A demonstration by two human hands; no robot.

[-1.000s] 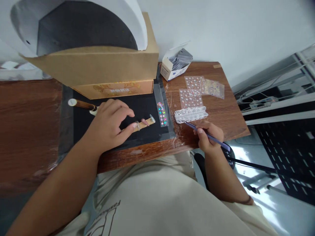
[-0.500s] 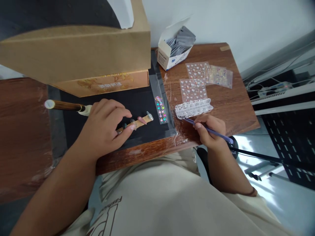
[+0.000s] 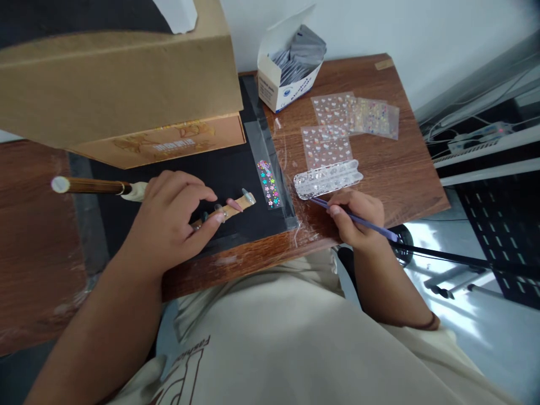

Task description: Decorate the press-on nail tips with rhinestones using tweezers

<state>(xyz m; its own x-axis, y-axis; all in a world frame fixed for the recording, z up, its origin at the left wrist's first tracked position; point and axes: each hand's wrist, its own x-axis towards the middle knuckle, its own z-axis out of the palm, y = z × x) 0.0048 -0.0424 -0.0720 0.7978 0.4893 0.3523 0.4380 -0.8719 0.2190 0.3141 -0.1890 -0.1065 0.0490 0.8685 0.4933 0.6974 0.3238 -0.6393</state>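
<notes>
My left hand (image 3: 171, 216) lies over a narrow wooden strip (image 3: 231, 212) that carries several false nail tips, a pink one (image 3: 234, 205) and a greyish one (image 3: 248, 196) among them. Its thumb presses on the strip by a clear tip, while the index finger curls above, apart from the thumb. Part of the strip is hidden beneath the hand. In my right hand (image 3: 358, 216) are slim purple tweezers (image 3: 371, 226), pinched between thumb and fingers. Their points reach the near edge of a clear, lidded case (image 3: 329, 179) of small shiny pieces.
Left of the strip lies a brown-handled tool (image 3: 90, 185), partly behind my hand. A flower sticker strip (image 3: 269, 183) rests on the black mat (image 3: 228, 166). Cardboard boxes (image 3: 126, 90) stand behind. Farther right are an alcohol pad box (image 3: 287, 84) and sticker sheets (image 3: 327, 146).
The view has shifted, so the boxes and mat sit farther left and higher in the picture. Both hands keep nearly the same pose; the tweezers stay at the case's near edge.
</notes>
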